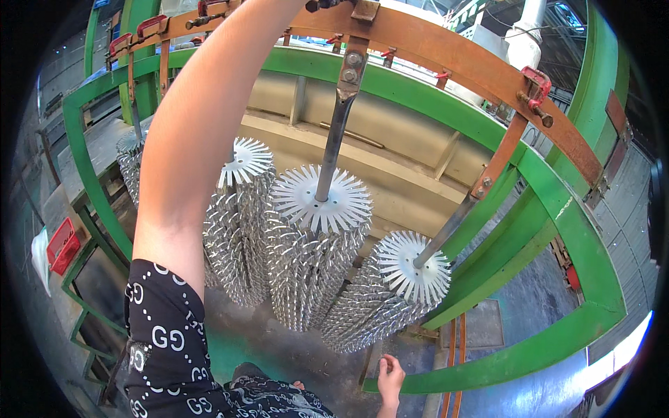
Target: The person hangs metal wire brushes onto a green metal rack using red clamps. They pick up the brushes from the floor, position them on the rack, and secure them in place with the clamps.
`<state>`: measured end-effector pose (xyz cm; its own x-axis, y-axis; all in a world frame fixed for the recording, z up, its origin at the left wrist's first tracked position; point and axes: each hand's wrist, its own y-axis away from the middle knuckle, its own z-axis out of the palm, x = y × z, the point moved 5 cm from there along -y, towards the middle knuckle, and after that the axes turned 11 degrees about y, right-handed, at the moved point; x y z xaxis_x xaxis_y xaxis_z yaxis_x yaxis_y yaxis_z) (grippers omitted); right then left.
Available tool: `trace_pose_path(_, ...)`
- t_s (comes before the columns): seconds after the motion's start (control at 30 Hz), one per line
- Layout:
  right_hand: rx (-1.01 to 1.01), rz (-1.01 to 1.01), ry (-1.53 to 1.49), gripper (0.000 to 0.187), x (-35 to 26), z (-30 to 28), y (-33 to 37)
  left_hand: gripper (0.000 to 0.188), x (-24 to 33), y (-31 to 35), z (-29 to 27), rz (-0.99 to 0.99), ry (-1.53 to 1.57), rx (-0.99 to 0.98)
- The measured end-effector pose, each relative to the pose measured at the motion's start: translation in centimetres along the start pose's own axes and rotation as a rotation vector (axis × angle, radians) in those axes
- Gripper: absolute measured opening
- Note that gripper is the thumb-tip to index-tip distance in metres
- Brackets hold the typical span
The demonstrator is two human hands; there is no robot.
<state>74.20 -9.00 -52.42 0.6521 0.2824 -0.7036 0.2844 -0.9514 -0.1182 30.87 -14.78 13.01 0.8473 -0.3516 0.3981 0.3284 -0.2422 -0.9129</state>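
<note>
Overhead, our bare left forearm [185, 139] rises from a black patterned sleeve [167, 341] near eight o'clock and leaves the view at eleven, by the curved orange-brown rail [446, 49]. Our left hand lies past the edge, so we cannot tell whether it grips anything. Our right hand [391, 376] sits between five and six o'clock, fingers loosely bent, with nothing visible in it; it overlaps the green frame [523, 366], though we cannot tell if they touch. Spiky silvery bundles with slotted end discs hang on bars below the rail: the middle bundle [306, 265] just left of centre, the right bundle [376, 320] tilted at four o'clock, another bundle [240, 230] near nine, partly behind our arm. A red clamp [536, 87] grips the rail at two o'clock.
</note>
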Motion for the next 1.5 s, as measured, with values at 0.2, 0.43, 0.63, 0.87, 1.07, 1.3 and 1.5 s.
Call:
trace_pose_path(0.2, 0.072, -0.006, -0.020, 0.025, -1.3, 0.3, 0.1, 0.027, 0.3, -0.3, 0.6, 0.072, -0.192, -0.031)
trace_pose_path(0.43, -0.129, -0.014, -0.074, 0.022, -3.0, 4.6, 1.8, 0.033, 1.0, -0.6, -0.1, 0.224, -0.437, -0.017)
trace_pose_path(0.63, -0.243, -0.201, -0.017, 0.019, -6.6, 8.0, 3.0, 0.014, 2.9, 12.7, -6.2, 0.619, -0.273, 0.364)
trace_pose_path(0.87, -0.487, -0.490, -0.095, 0.044, -26.4, 18.0, 7.8, 0.050, -14.1, 53.4, -19.7, -0.624, 0.041, -0.370)
trace_pose_path(1.07, -0.428, -1.120, -0.443, 0.072, -49.0, 29.1, 20.6, 0.079, -18.8, 74.9, -38.8, -1.674, 0.414, 0.295)
trace_pose_path(1.3, -1.751, -0.021, -0.945, 0.089, -54.6, 52.1, 36.2, 0.085, -14.4, 51.5, -55.6, -0.571, 0.157, 0.250)
trace_pose_path(1.5, -2.124, 0.371, -0.979, 0.085, -65.7, 55.3, 38.9, 0.081, -22.7, 58.6, -63.2, -0.617, -0.534, -0.257)
